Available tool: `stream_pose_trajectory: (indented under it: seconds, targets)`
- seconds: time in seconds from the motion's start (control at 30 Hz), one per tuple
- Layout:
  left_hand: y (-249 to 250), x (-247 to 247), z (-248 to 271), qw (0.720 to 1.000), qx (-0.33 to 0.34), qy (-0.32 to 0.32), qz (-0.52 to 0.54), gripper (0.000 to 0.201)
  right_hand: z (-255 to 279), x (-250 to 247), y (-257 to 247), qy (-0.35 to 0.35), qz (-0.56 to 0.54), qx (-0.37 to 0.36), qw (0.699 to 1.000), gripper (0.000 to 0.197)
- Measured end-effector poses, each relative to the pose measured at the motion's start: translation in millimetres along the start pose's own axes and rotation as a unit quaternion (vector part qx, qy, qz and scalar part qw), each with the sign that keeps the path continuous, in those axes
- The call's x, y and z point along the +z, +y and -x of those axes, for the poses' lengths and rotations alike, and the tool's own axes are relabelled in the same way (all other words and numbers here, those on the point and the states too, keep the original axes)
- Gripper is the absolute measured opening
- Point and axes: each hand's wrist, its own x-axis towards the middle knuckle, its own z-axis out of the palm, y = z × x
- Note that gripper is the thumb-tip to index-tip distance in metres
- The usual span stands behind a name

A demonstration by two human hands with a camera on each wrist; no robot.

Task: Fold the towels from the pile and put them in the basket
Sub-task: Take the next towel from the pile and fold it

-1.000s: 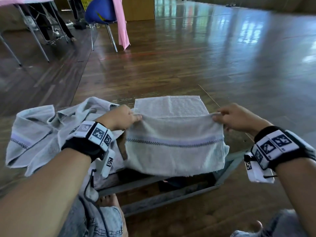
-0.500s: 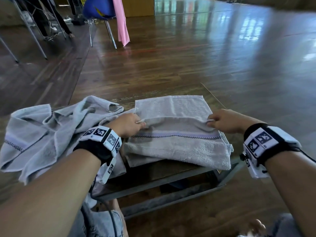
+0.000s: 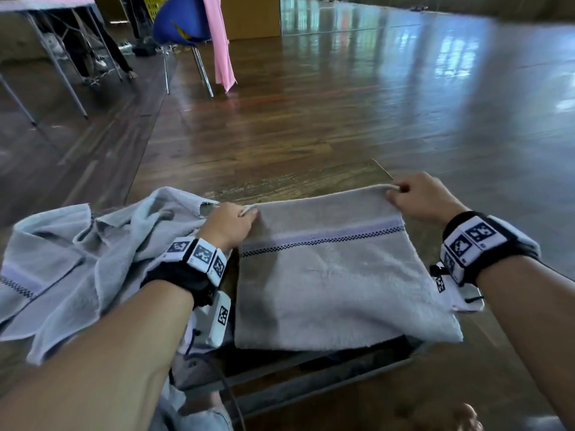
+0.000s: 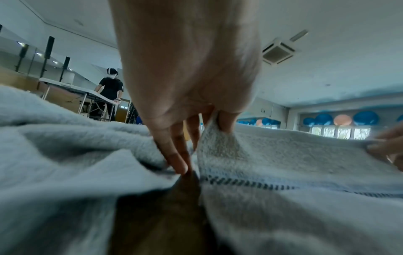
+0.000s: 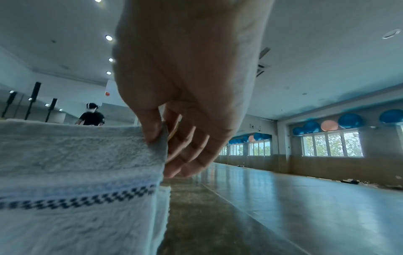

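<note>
A grey towel (image 3: 336, 281) with a lilac band and a black checkered stripe lies folded on the low wooden table (image 3: 311, 181). My left hand (image 3: 231, 223) pinches its far left corner, and my right hand (image 3: 417, 199) pinches its far right corner. In the left wrist view the left hand (image 4: 209, 127) nips the towel (image 4: 283, 172) edge between thumb and fingers. The right hand (image 5: 161, 136) in the right wrist view pinches the towel (image 5: 76, 163) corner above the table. The pile of unfolded towels (image 3: 77, 269) lies crumpled to the left. No basket shows.
The table's metal frame (image 3: 311, 387) runs along its near edge above my knees. Shiny wooden floor (image 3: 373, 104) stretches ahead. A blue chair (image 3: 177, 26), a pink cloth (image 3: 222, 42) and folding tables (image 3: 46, 4) stand far left; a person (image 4: 110, 93) works at one.
Both hands have carried the towel's near edge up and over to the far edge, doubling the towel flat on the table.
</note>
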Motion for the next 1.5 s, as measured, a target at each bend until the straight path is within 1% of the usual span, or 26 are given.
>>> stream_pose_trajectory:
  seconds: [0.1,0.23,0.27,0.3,0.37,0.47,0.53,0.6,0.7,0.73,0.77,0.8,0.83,0.87,0.9,0.93,0.97,1.03,1.1,1.2,1.33,1.4,1.5]
  targets:
    - [-12,11,-11,0.999,0.031,0.010,-0.004,0.050,-11,15,-2,-0.006,0.012,-0.009,1.000,0.020]
    - [-23,18,-22,0.998,0.046,-0.015,-0.036,0.042,-21,28,-9,-0.096,0.034,-0.048,0.994,0.024]
    - [-25,20,-24,0.998,0.048,-0.022,-0.046,0.041,-23,29,-9,-0.107,0.039,-0.051,0.992,0.024]
    - [-27,22,-26,0.997,0.051,-0.023,-0.055,0.040,-25,30,-10,-0.109,0.045,-0.053,0.992,0.024]
    - [-28,25,-29,0.996,0.066,-0.020,-0.055,0.036,-27,31,-9,-0.116,0.049,-0.049,0.991,0.030]
    - [-25,23,-31,0.997,0.071,-0.025,-0.032,0.031,-26,31,-11,-0.130,0.020,-0.034,0.991,0.037]
    - [-21,23,-30,0.997,0.065,-0.032,-0.018,0.030,-23,29,-13,-0.128,-0.001,-0.035,0.991,0.036]
    - [-17,22,-26,0.998,0.049,-0.040,-0.013,0.030,-15,25,-16,-0.125,-0.027,-0.031,0.991,0.033]
    - [-11,20,-18,0.998,0.035,-0.045,-0.021,0.033,0,16,-21,-0.107,-0.059,-0.033,0.992,0.034]
    - [-8,18,-15,0.998,0.029,-0.044,-0.030,0.033,5,11,-23,-0.087,-0.070,-0.040,0.993,0.032]
    - [-5,15,-12,0.998,0.027,-0.037,-0.043,0.030,11,5,-26,-0.060,-0.083,-0.049,0.994,0.026]
    - [-1,11,-7,0.998,0.015,-0.023,-0.057,0.022,19,-1,-30,-0.024,-0.092,-0.062,0.994,0.017]
    - [6,3,0,0.997,0.013,-0.002,-0.077,0.008,28,-9,-37,0.014,-0.098,-0.079,0.992,0.010]
    - [10,0,3,0.996,0.016,0.023,-0.089,0.012,35,-10,-41,0.043,-0.107,-0.097,0.989,0.007]
    - [16,-2,5,0.994,0.040,0.049,-0.087,0.027,42,-11,-47,0.063,-0.116,-0.115,0.985,0.005]
    - [26,-6,11,0.992,0.087,0.068,-0.053,0.036,53,-11,-53,0.077,-0.120,-0.135,0.981,0.004]
    - [39,-10,19,0.987,0.142,0.075,-0.009,0.038,64,-9,-59,0.087,-0.120,-0.150,0.977,0.005]
    - [66,-14,37,0.968,0.236,0.052,0.065,0.034,83,-4,-67,0.101,-0.122,-0.173,0.972,0.007]
    - [83,-7,54,0.957,0.280,0.019,0.072,0.028,97,-2,-73,0.108,-0.127,-0.186,0.968,0.008]
    - [95,8,70,0.950,0.304,0.017,0.061,0.025,108,-3,-79,0.120,-0.146,-0.199,0.962,0.010]
    - [104,19,74,0.942,0.311,0.085,0.097,0.025,115,-4,-78,0.112,-0.169,-0.198,0.959,0.014]
    - [109,24,74,0.939,0.302,0.096,0.130,0.026,113,-6,-75,0.093,-0.198,-0.185,0.958,0.017]
    - [114,32,73,0.942,0.283,0.088,0.160,0.023,107,-11,-71,0.045,-0.257,-0.165,0.951,0.022]
